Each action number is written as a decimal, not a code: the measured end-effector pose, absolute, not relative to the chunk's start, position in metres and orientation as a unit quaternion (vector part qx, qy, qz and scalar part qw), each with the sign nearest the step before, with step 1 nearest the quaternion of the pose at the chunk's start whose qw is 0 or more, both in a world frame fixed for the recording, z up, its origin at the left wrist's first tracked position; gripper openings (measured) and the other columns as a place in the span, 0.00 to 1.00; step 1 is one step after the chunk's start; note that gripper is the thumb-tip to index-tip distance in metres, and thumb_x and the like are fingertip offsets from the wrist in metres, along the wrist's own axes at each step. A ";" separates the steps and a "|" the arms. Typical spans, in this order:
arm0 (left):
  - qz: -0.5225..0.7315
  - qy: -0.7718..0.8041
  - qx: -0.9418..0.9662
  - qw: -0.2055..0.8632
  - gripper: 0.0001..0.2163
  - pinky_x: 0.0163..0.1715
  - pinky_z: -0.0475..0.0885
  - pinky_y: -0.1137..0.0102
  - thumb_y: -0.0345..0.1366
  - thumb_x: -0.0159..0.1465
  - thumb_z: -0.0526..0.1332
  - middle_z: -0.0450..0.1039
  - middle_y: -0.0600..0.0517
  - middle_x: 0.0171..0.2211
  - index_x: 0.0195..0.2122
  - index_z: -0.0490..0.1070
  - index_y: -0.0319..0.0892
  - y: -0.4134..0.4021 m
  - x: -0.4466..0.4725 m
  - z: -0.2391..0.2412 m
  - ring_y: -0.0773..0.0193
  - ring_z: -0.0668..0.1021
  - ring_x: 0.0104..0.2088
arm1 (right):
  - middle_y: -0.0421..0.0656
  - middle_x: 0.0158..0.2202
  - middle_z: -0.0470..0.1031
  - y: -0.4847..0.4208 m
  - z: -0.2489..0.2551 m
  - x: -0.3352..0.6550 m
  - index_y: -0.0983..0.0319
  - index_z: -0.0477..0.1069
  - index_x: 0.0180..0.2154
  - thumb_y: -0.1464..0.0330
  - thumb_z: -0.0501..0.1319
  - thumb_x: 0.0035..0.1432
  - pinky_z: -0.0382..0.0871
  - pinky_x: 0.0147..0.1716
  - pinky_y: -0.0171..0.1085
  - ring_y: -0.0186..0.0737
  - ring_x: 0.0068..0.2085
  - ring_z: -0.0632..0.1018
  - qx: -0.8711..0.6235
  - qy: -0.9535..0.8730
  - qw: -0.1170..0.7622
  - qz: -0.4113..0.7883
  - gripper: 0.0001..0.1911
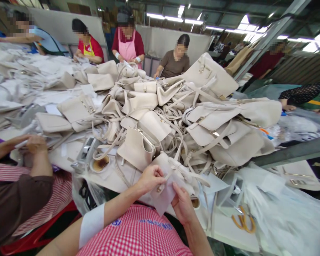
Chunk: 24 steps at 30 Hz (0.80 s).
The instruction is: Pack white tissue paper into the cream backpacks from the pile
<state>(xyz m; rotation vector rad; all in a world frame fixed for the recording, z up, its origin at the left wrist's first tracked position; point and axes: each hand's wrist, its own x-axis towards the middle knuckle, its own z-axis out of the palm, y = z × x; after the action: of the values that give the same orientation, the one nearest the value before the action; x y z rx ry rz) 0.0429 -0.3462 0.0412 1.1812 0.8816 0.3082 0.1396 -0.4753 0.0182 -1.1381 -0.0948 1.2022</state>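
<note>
Near table edge: small cream leather bag [176, 170], long axis lower-left to upper-right, strap end toward pile. Left hand [150, 177] pinched on bag's edge. Right hand [182, 205] clamped on white wrapping sheet [162, 200] beneath. White worktable [229, 233]. Heap of cream handbags [202, 117]. Factory hall, workers [127, 46] opposite.

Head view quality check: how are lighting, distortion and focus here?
Head view: even overhead light, soft shadows; ceiling lamps blown out; wide-angle bending leans the steel post at the right; left hand, right hand and the cream bag they hold are sharp.
</note>
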 end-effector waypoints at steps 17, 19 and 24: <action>0.202 0.453 0.668 0.555 0.17 0.43 0.69 0.65 0.41 0.54 0.67 0.72 0.49 0.42 0.43 0.68 0.42 -0.344 0.004 0.033 0.58 0.74 0.42 | 0.43 0.42 0.83 -0.448 0.027 0.134 0.59 0.79 0.42 0.63 0.78 0.39 0.79 0.43 0.43 0.47 0.40 0.83 -0.544 0.028 0.666 0.511 0.25; 0.145 0.455 0.555 0.681 0.20 0.39 0.70 0.65 0.49 0.55 0.65 0.73 0.48 0.40 0.42 0.68 0.41 -0.344 -0.006 0.026 0.57 0.75 0.40 | 0.42 0.43 0.83 -0.447 0.027 0.134 0.59 0.79 0.42 0.63 0.78 0.39 0.79 0.43 0.40 0.44 0.41 0.83 -0.543 0.035 0.670 0.504 0.25; 0.090 0.374 0.291 0.876 0.29 0.30 0.71 0.69 0.46 0.41 0.74 0.75 0.51 0.33 0.43 0.71 0.38 -0.361 -0.007 0.015 0.62 0.76 0.30 | 0.42 0.43 0.83 -0.447 0.026 0.131 0.58 0.79 0.41 0.62 0.78 0.39 0.79 0.41 0.43 0.48 0.42 0.82 -0.553 0.029 0.669 0.496 0.24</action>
<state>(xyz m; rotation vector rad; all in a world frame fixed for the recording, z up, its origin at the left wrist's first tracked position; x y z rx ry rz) -0.0070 -0.3614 0.0151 0.6074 0.7812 0.1887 0.1306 -0.4468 0.0259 -1.2473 0.0644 1.1176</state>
